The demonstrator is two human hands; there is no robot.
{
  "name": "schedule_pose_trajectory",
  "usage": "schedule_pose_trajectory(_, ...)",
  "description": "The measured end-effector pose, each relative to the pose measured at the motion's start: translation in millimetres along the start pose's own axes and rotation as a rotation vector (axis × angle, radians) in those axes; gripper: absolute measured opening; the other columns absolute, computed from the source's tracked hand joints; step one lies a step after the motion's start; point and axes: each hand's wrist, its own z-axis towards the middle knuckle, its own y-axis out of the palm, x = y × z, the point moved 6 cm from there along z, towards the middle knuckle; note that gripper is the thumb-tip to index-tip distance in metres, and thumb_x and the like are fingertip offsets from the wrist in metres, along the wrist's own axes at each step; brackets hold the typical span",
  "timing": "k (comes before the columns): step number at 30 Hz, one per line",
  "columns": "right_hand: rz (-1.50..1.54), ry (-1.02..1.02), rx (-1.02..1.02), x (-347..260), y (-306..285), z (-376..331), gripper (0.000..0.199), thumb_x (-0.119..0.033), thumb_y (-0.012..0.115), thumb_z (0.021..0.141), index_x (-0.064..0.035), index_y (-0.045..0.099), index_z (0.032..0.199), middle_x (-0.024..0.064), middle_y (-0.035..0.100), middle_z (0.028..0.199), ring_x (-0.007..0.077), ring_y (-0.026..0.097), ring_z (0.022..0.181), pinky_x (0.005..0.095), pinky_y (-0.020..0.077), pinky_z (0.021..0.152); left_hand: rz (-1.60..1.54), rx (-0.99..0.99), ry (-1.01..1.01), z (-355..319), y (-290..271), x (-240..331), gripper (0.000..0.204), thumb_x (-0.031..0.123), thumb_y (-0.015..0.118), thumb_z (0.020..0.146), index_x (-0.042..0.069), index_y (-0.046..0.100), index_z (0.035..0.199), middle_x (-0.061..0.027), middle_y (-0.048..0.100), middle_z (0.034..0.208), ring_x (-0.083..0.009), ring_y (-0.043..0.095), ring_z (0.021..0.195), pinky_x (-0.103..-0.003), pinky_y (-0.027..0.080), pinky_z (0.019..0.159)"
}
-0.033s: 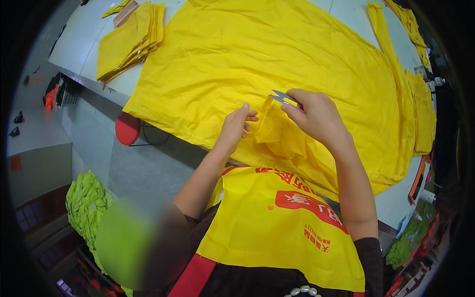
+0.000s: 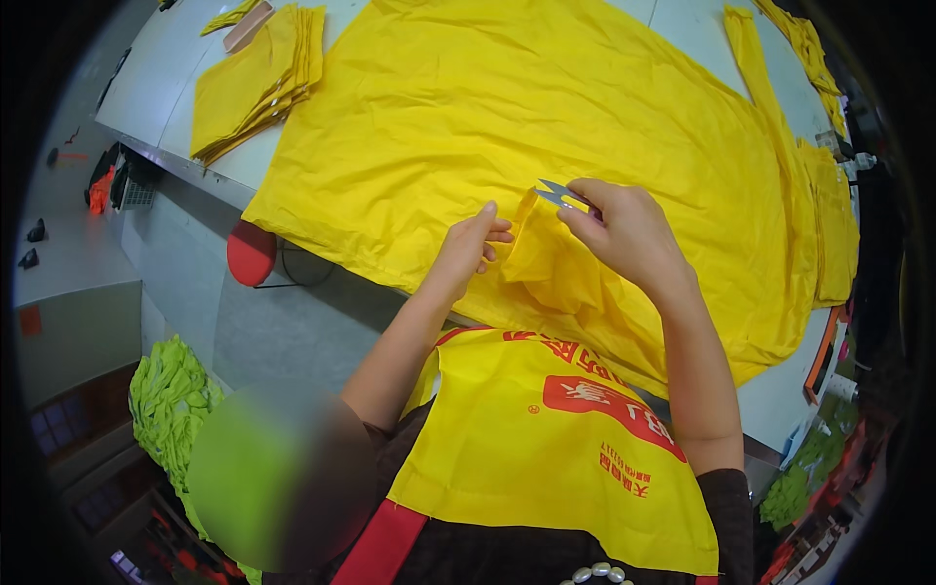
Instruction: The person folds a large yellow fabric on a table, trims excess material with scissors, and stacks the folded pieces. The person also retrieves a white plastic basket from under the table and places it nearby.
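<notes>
A large sheet of yellow fabric (image 2: pixel 468 127) lies wrinkled over the table, its near edge drooping over the front. My right hand (image 2: pixel 629 229) is closed around small grey thread snips (image 2: pixel 558 191), blades pointing left and slightly apart. Their tips are by the top of a raised fold of the fabric (image 2: pixel 526 244). Left of this fold is my left hand (image 2: pixel 468 249), with its fingers curled in and thumb raised. Its fingertips come close to the fold's edge; whether they touch it or pinch a thread I cannot make out.
A stack of folded yellow pieces (image 2: pixel 258 83) lies at the far left of the table (image 2: pixel 146 97). More folded yellow cloth (image 2: pixel 829 224) is at the right edge. A red stool (image 2: pixel 251 253) stands below the table. Bright green cloth (image 2: pixel 174 409) is heaped at lower left.
The snips have shifted very slightly to the right with my right hand. My left hand has edged a little closer to the fold. The fabric looks almost the same.
</notes>
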Motion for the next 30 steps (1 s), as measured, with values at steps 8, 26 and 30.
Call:
schedule_pose_trajectory(8,0.209,0.056,0.037,14,13,-14,0.035,-0.029,0.062,0.079,0.0,0.061,0.099,0.0177,0.062,0.072,0.0296,0.061,0.063,0.0345,0.0469,0.06,-0.039,-0.392,0.071,14,28,12,0.022,0.022,0.056,0.09,0.002,0.06,0.097,0.0021,0.055,0.067,-0.0039,0.044,0.048,-0.016,0.035,0.041)
schedule_pose_trajectory(26,0.322,0.214,0.013,60,40,2,0.034,-0.029,0.069,0.075,0.0011,0.056,0.084,0.0049,0.052,0.065,0.0129,0.047,0.059,0.0267,0.0407,0.055,-0.305,-0.219,0.112,-17,59,-12,0.015,0.016,0.061,0.086,0.002,0.061,0.09,-0.0017,0.06,0.073,-0.0074,0.055,0.059,-0.019,0.046,0.052)
schedule_pose_trajectory(30,0.349,0.163,0.114,46,45,-41,0.031,-0.02,0.073,0.071,-0.0016,0.049,0.077,0.0046,0.047,0.062,0.0119,0.042,0.056,0.0266,0.0381,0.052,-0.557,-0.289,-0.064,-19,66,-25,0.014,0.015,0.057,0.089,0.002,0.059,0.093,-0.0041,0.062,0.079,-0.0112,0.06,0.068,-0.022,0.052,0.063)
